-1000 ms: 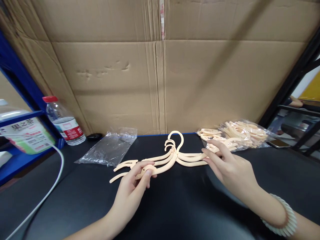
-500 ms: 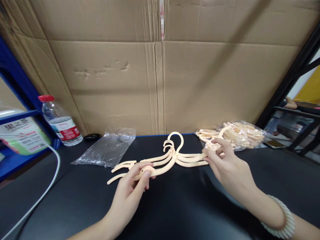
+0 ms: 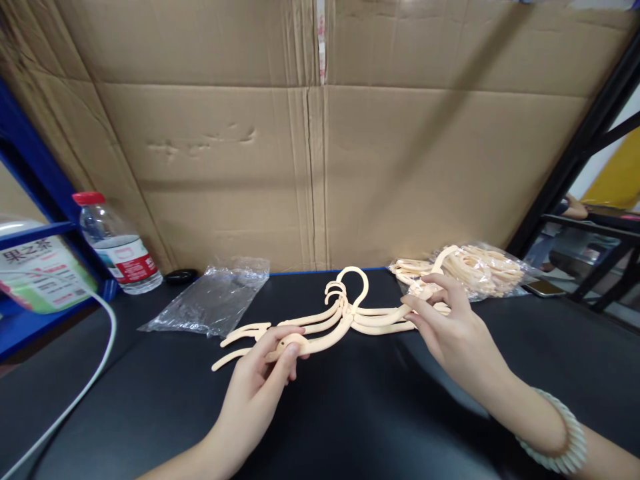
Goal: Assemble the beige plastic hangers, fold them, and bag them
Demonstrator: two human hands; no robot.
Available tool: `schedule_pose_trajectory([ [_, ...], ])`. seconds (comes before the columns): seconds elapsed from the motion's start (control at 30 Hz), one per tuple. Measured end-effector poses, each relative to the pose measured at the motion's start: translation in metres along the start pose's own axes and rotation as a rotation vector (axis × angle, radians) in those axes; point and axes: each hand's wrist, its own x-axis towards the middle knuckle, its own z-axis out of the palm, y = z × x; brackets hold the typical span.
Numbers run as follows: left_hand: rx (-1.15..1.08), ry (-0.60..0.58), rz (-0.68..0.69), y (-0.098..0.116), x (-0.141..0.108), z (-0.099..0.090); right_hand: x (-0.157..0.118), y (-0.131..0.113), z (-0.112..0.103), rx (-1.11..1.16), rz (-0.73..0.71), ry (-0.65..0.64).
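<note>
Head view: we've got a cream, curved plastic folding hanger [image 3: 333, 339] front & centre over the matte black tabletop [image 3: 370, 413], big hook up. Our left hand [image 3: 263, 377] pinches its rounded L joint btwn thumb & forefinger; our right hand [image 3: 457, 337] pinches the R arm w/ thumb & fingertips bunched close. A curved cream end piece [image 3: 445, 259] juts up past those fingers; the R joint's mostly hidden, so can't tell if it's seated.

To do it well, we'd steady the L joint so the body doesn't twist, then swing the R piece about its pivot, not bend it. If stiff, ease off: thin plastic could prob. crack.

In the way: more cream plastic hangers [image 3: 320, 318] lie just behind ours, arms overlapping in view, so hooks might snag. Beyond the R hand, a clear plastic bag full of cream parts [image 3: 487, 267] crowds that end, w/ a dark flat phone [image 3: 545, 288] beside it. Back L: a flat, clear plastic bag [image 3: 210, 300], a small black oval object [image 3: 181, 277], a red-capped clear bottle [image 3: 127, 259]. White cable [image 3: 107, 343] runs far L, well apart; tan cardboard panel [image 3: 225, 173] closes off the back.
</note>
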Motion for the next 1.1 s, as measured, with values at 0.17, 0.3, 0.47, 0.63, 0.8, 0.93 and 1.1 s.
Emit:
schedule_pose_trajectory([
  [0.17, -0.005, 0.000, -0.002, 0.001, 0.000, 0.001, 0.001, -0.001, -0.001, 0.046, -0.002, -0.009],
  [0.3, -0.027, 0.025, -0.037, 0.002, 0.001, 0.001, -0.001, -0.006, -0.001, 0.124, -0.051, -0.039],
  [0.47, -0.050, 0.051, -0.055, 0.004, 0.003, 0.001, -0.004, -0.007, 0.002, 0.263, -0.069, -0.008],
  [0.63, -0.054, 0.052, -0.042, 0.005, 0.002, 0.002, -0.001, -0.005, 0.001, 0.432, -0.042, 0.091],
  [0.8, -0.054, 0.051, -0.046, 0.004, 0.003, 0.003, 0.001, -0.007, -0.003, 0.628, 0.010, 0.026],
  [0.93, -0.078, 0.067, -0.054, 0.007, 0.002, 0.004, 0.001, -0.003, -0.003, 0.896, 0.244, -0.076],
  [1.1, -0.169, 0.100, -0.096, 0.013, 0.002, 0.005, 0.002, 0.001, 0.002, 1.240, 0.471, -0.230],
])
